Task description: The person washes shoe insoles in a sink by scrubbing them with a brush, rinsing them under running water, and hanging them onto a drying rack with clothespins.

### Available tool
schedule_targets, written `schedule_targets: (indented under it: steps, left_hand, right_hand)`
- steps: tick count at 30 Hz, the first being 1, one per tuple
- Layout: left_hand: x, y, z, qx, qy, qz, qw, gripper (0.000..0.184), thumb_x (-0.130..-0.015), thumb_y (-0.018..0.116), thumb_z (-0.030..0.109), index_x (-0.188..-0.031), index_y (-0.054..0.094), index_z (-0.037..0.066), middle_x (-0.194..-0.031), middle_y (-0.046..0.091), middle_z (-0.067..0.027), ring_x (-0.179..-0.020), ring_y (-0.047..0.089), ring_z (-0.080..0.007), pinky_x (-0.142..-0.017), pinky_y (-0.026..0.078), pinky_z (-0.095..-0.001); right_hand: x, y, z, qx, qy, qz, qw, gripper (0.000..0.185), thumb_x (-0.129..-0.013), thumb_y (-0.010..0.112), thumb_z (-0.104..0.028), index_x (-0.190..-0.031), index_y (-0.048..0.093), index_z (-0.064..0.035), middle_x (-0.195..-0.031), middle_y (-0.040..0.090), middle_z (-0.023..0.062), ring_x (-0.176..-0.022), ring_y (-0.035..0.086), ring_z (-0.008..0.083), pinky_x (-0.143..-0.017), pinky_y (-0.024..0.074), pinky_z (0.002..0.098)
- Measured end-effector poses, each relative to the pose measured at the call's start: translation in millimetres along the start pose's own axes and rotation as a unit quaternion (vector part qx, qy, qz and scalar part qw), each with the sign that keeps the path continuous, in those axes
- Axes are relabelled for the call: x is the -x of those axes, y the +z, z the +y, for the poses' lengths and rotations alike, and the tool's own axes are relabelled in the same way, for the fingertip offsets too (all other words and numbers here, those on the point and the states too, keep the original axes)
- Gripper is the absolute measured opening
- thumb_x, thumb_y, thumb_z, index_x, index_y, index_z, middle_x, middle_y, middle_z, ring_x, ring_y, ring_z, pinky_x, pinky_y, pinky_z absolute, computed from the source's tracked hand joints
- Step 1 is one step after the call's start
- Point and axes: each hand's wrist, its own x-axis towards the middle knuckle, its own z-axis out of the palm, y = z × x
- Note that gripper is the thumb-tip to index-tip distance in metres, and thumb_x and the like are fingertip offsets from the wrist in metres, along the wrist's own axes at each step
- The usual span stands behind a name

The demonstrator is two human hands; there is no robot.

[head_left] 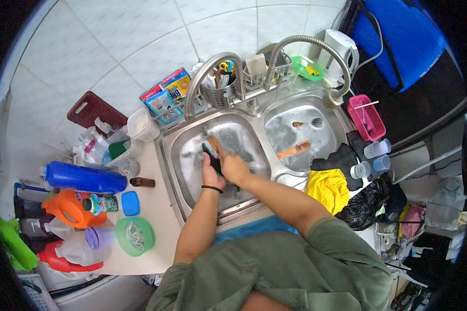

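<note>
Left grip (211, 175) holds a dark green pad (215, 164); right grip (233, 167) holds a brown piece (213, 141). Yellow packet (178, 89) shows letters "BRE".

Thin grey lines cross the glossy white wall tiles (140, 31), and around them stand a cylindrical deep-blue bottle (85, 177), an orange plastic jug (67, 208), a rectangular maroon chopping board (96, 109), a rectangular hot-pink plastic basket (383, 124), a crumpled plain-yellow cloth (327, 192), and a held blackish-green piece (213, 162).
</note>
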Motion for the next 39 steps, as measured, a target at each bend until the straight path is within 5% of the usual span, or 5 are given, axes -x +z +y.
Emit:
schedule_targets:
  steps: [26, 30, 33, 37, 39]
  left_hand:
    - [25.8, 10.5, 75.0, 0.087, 0.013, 0.018, 0.996, 0.062, -0.094, 0.026, 0.056, -0.109, 0.055, 0.004, -0.101, 0.06, -0.0179, -0.094, 0.056, -0.0382, -0.09, 0.044, -0.0527]
    - [29.2, 26.7, 79.7, 0.083, -0.02, -0.066, 0.994, 0.057, -0.094, 0.032, 0.055, -0.11, 0.057, 0.006, -0.11, 0.06, -0.0176, -0.105, 0.055, -0.0346, -0.095, 0.041, -0.05]
    - [43.7, 47.6, 73.9, 0.13, -0.006, -0.056, 0.99, 0.06, -0.09, 0.036, 0.06, -0.114, 0.057, 0.009, -0.113, 0.06, -0.0143, -0.108, 0.054, -0.0314, -0.096, 0.041, -0.0483]
    - [11.0, -19.7, 13.5, 0.082, -0.13, -0.198, 0.968, 0.065, -0.084, 0.044, 0.065, -0.112, 0.058, 0.008, -0.114, 0.059, -0.0149, -0.102, 0.057, -0.0308, -0.094, 0.042, -0.0453]
    - [-17.4, -58.9, -2.7, 0.06, -0.23, -0.232, 0.943, 0.061, -0.084, 0.045, 0.063, -0.108, 0.058, 0.009, -0.11, 0.061, -0.0133, -0.098, 0.058, -0.0305, -0.089, 0.044, -0.0455]
  right_hand:
    - [56.3, -7.1, 24.2, -0.184, -0.144, 0.04, 0.971, 0.049, -0.091, 0.049, -0.023, -0.138, 0.036, -0.0162, -0.104, 0.06, 0.0277, -0.086, 0.06, 0.0476, -0.076, 0.0507, 0.048]
    - [2.8, 28.9, 48.0, -0.282, -0.087, 0.238, 0.925, 0.058, -0.085, 0.064, -0.028, -0.135, 0.039, -0.0136, -0.102, 0.064, 0.0198, -0.078, 0.065, 0.0351, -0.066, 0.0524, 0.0411]
    - [11.9, -33.9, 2.9, -0.45, 0.236, -0.093, 0.856, 0.058, -0.084, 0.067, -0.018, -0.135, 0.039, -0.0128, -0.077, 0.058, 0.0032, -0.051, 0.051, 0.0152, -0.047, 0.0459, 0.033]
    - [-7.8, 15.9, 14.7, -0.542, 0.407, -0.05, 0.733, 0.041, -0.086, 0.064, -0.02, -0.122, 0.047, -0.0111, -0.073, 0.055, 0.0025, -0.045, 0.046, 0.0112, -0.038, 0.041, 0.0282]
    - [-15.0, 21.3, 17.6, -0.462, 0.358, -0.017, 0.811, 0.035, -0.089, 0.059, -0.023, -0.12, 0.048, -0.0108, -0.072, 0.056, 0.0028, -0.045, 0.048, 0.0123, -0.038, 0.042, 0.0293]
